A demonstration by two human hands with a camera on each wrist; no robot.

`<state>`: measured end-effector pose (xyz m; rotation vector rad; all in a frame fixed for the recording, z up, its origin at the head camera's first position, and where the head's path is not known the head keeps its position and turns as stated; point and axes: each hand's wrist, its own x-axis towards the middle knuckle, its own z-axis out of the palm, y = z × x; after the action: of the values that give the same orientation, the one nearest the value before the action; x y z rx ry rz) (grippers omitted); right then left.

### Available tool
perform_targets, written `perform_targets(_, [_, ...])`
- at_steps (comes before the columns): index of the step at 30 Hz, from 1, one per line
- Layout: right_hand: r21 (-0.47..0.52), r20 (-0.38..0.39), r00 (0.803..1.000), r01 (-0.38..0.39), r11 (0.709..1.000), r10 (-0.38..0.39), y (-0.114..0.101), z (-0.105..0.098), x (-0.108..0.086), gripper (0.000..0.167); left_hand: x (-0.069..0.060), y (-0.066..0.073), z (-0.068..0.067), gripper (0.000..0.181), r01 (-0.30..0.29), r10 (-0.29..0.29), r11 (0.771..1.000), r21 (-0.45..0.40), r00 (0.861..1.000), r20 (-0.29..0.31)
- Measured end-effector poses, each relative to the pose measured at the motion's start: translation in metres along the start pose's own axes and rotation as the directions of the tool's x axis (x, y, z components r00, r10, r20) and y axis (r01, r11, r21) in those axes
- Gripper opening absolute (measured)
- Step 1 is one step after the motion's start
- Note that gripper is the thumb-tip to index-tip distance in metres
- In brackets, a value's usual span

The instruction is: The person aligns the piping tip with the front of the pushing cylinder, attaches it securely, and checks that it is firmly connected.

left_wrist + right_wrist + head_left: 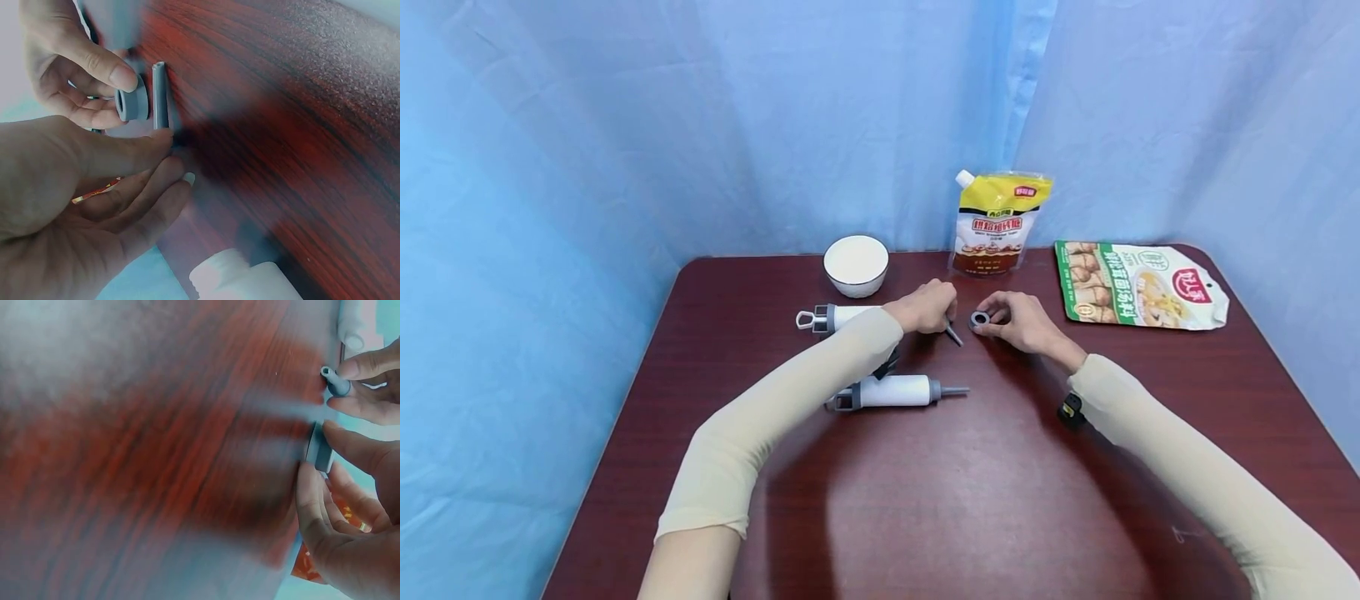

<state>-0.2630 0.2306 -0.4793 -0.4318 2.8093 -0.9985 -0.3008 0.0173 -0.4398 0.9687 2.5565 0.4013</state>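
Observation:
In the head view the left hand (pixel 929 307) pinches a thin grey nozzle (pixel 953 335), whose tip points away from the fingers. The right hand (pixel 1024 323) holds a grey ring (pixel 978 320) between thumb and fingers, a short gap from the nozzle. Both parts show in the left wrist view, the ring (pixel 133 104) beside the nozzle (pixel 160 94) and apart from it. A white tube with a grey end and handle (pixel 850 317) lies beyond the left forearm, partly hidden by it. Nearer lies a second white tube (pixel 895 391) with its nozzle attached.
A white bowl (pixel 856 265) stands at the back edge. Right of it stands a yellow and white spouted pouch (pixel 994 225), and a green and white packet (pixel 1144 286) lies at the back right. Blue curtains (pixel 865 117) hang behind the dark red table (pixel 955 500).

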Motion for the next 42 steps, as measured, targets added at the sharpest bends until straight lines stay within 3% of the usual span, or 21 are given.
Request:
perform_targets(8, [0.023,-0.005,0.999,-0.035,0.999,0.035,-0.003,-0.001,-0.008,0.030,-0.008,0.000,-0.005,0.015,0.034,-0.036,0.997,-0.064,0.999,-0.025])
perform_targets(18, [0.112,-0.056,0.998,-0.022,0.993,0.029,0.001,0.004,-0.016,0.036,-0.022,-0.003,-0.019,0.015,0.012,-0.019,0.995,-0.097,0.997,-0.073])
perform_targets(28, [0.280,-0.108,0.994,0.007,0.960,0.024,-0.017,0.004,-0.035,0.037,-0.045,-0.013,-0.027,0.018,-0.072,0.023,0.972,-0.223,0.977,-0.212])
perform_targets(32, [0.355,-0.118,0.993,0.023,0.935,0.020,-0.025,0.004,-0.041,0.039,-0.058,-0.011,-0.030,0.019,-0.079,0.000,0.940,-0.332,0.973,-0.233])
perform_targets(42, [0.490,-0.201,0.979,0.125,0.863,-0.027,-0.042,0.008,-0.055,0.036,-0.089,-0.005,-0.033,0.024,-0.145,0.006,0.808,-0.571,0.972,-0.237])
